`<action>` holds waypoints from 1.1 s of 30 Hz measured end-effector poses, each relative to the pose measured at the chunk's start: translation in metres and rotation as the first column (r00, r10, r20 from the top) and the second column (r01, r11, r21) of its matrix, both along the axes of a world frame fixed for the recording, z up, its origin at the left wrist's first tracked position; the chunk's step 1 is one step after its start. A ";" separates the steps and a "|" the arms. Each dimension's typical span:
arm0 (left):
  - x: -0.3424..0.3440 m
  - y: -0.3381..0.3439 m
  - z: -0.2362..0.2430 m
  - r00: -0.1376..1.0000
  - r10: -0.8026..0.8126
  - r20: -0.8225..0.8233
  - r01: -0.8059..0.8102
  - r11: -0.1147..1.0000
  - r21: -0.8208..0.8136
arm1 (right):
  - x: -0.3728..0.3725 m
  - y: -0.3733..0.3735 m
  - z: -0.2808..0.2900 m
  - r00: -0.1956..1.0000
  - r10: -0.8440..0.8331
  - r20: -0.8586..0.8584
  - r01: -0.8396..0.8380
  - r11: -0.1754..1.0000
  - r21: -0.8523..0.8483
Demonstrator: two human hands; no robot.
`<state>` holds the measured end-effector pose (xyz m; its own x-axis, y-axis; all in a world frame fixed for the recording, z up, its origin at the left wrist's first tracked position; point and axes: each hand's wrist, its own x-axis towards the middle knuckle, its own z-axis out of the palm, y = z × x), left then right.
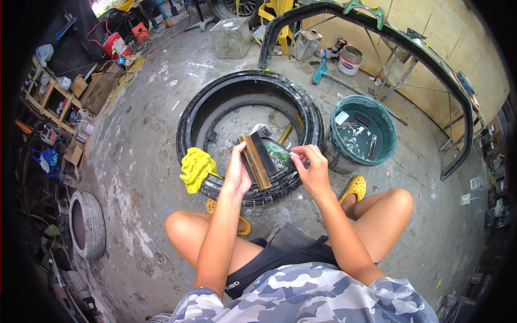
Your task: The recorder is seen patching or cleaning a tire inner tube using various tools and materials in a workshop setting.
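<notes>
My left hand (237,169) grips a glossy brown-and-black slab (256,163), long and narrow, tilted over the tire. My right hand (311,167) is closed in a pinch, thumb against fingers, beside a dark piece with green marks (279,155). A small whitish bit shows at those fingertips, too small to name. Beneath both hands a black tire (193,92) lies flat on the floor. A yellow cloth (197,169) drapes over its left edge. To the right stands a teal bucket (340,144) of water, with several dark and pale pieces in it.
A long-handled teal tool (321,72) lies behind the bucket. A black arched frame (451,81) stands at the right. Farther back are a square metal can (230,40) and a paint pail (350,60). Another tire (96,226) is at the left. My yellow clogs (354,188) flank the work.
</notes>
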<state>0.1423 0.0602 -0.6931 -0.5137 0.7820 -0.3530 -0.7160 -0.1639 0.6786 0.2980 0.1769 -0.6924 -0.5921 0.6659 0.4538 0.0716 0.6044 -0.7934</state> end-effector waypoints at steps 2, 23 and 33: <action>0.003 -0.001 0.000 1.000 -0.002 -0.027 0.002 1.000 0.009 | -0.001 0.003 -0.003 0.999 0.032 0.005 -0.032 0.996 0.087; 0.012 0.014 -0.003 0.990 -0.138 0.019 0.134 0.980 0.147 | -0.013 0.022 0.016 0.982 0.184 0.038 -0.185 0.917 0.353; 0.013 0.016 -0.008 0.963 -0.269 0.022 0.251 0.922 0.294 | -0.002 0.027 0.014 0.977 0.208 0.050 -0.213 0.925 0.315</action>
